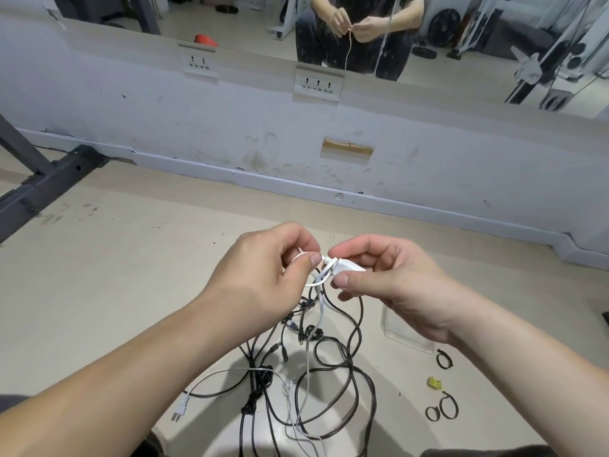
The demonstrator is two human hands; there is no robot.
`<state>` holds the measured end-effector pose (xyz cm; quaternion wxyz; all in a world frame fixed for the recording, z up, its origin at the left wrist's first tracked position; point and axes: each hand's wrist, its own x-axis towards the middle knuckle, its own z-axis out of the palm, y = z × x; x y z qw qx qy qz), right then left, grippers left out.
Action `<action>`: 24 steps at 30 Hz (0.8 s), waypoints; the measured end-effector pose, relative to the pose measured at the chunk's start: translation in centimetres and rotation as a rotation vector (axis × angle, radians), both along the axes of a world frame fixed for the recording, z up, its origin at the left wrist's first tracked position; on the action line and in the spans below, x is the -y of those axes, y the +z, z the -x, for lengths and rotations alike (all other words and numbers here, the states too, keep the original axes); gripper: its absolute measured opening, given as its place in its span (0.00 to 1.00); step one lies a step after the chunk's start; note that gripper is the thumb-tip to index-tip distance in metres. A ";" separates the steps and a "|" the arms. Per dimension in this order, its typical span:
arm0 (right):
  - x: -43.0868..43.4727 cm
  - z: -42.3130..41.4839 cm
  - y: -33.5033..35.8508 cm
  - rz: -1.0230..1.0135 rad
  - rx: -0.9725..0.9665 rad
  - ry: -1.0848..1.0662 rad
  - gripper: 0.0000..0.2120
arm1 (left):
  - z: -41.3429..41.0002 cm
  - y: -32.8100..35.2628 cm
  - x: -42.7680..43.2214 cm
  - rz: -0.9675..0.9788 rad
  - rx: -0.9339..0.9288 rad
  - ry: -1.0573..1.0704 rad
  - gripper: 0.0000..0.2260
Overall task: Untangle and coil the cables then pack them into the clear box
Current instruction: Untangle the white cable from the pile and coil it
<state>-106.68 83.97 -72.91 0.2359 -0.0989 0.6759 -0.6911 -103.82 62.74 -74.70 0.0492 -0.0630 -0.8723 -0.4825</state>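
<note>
**Hands.** Both hands are raised above the floor (115, 275), close together and not touching.
- Left hand (260, 278): grip closed in a pinch. Thumb and curled fingers hold a small loop of the white cable (320, 308).
- Right hand (392, 285): grip closed. Thumb and forefinger hold the white plug block (346, 267) at the end of the same cable.

**Cables.** The white cable hangs from the hands down into a tangle of black cables (333, 354) lying on the floor directly below. A thin grey-white lead with a two-pin plug (179, 411) runs out of the tangle to the left.

**Clear box.** The clear box (402, 334) lies on the floor just right of the tangle, partly hidden behind the right wrist. Its contents cannot be determined.

**Other items.** Black strap loops (444, 359) and a yellow scrap (434, 383) lie on the floor right of the tangle, near the box. Wall sockets (318, 84) sit below a mirror (461, 44).
</note>
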 end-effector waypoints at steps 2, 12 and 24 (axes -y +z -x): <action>0.1 -0.2 0.2 0.027 0.017 0.067 0.13 | -0.3 0.2 -0.2 0.002 -0.012 -0.117 0.02; 0.9 -0.7 -0.6 0.027 -0.029 0.013 0.25 | -1.4 0.1 -1.6 -0.306 0.185 -0.223 0.04; 0.5 -0.6 -1.3 0.003 -0.061 0.042 0.13 | 0.3 0.0 -0.4 -0.331 0.184 0.053 0.05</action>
